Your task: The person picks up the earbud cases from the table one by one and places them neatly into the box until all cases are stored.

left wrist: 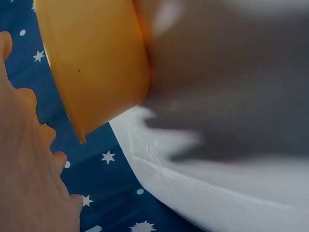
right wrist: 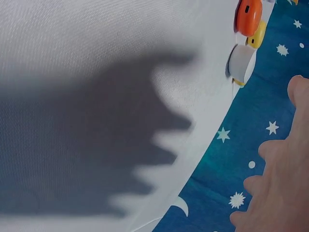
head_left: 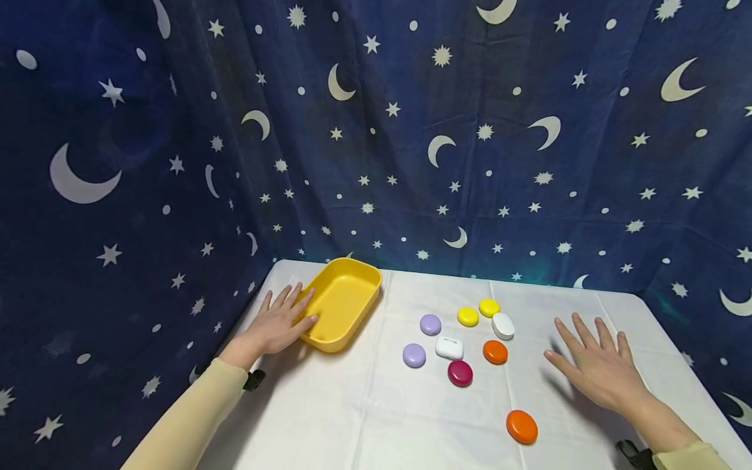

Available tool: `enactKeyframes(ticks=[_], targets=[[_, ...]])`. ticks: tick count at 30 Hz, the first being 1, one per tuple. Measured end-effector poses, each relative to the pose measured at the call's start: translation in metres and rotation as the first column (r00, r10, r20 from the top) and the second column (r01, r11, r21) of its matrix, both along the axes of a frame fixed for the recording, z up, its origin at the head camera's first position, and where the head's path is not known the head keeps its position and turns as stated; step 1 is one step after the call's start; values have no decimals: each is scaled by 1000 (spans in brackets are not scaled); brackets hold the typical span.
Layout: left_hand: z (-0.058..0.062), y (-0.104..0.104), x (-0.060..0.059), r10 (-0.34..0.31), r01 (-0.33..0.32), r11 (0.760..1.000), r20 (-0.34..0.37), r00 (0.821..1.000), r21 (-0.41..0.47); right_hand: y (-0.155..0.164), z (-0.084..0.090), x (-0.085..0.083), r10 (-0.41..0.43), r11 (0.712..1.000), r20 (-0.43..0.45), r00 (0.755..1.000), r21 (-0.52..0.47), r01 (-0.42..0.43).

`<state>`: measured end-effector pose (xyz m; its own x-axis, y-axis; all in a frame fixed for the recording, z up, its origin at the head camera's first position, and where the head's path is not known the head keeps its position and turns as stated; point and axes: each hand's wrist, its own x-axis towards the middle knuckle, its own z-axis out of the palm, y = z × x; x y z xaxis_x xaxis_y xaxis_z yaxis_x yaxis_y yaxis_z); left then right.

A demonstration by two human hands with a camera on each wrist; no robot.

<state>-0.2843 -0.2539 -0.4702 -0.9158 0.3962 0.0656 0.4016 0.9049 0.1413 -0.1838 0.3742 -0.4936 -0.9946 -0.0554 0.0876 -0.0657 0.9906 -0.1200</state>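
Note:
My left hand (head_left: 277, 328) hovers with straight, spread fingers over the near left side of a yellow rectangular tray (head_left: 342, 300). A gap shows between this hand and the tray's wall (left wrist: 96, 58) in the left wrist view. My right hand (head_left: 605, 369) is held palm down above the right part of the table, fingers spread, holding nothing; its shadow falls on the cloth. Nearest to it are an orange disc (head_left: 495, 352), a white rounded piece (head_left: 502, 326) and a second orange disc (head_left: 522, 427) closer to me.
Mid-table lie two lilac discs (head_left: 431, 324), two yellow discs (head_left: 467, 316), a white block with rounded corners (head_left: 449, 348) and a crimson disc (head_left: 460, 373). White cloth covers the table (head_left: 317, 411). A dark blue star-and-moon curtain (head_left: 405, 150) hangs behind and at the left.

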Motion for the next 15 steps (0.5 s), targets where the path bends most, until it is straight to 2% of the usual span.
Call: enactKeyframes(ticks=[4,7,12,15], targets=[[-1,-2,-7,13,-13,1000,6,1000,7,-1,1,1,12,1000,-6,1000,9,-12],[0,-2,-13,29,-30,999,39,999,21,-2,1,2,25,1000,-12,1000,12,-25],[6,-1,-21,66,-75,995,128,990,73,-8,1,4,38,999,-11,999,27,-37],[11,-1,-26,70,-101,983,198,978,155,-13,1,6,53,998,-3,999,33,-53]])
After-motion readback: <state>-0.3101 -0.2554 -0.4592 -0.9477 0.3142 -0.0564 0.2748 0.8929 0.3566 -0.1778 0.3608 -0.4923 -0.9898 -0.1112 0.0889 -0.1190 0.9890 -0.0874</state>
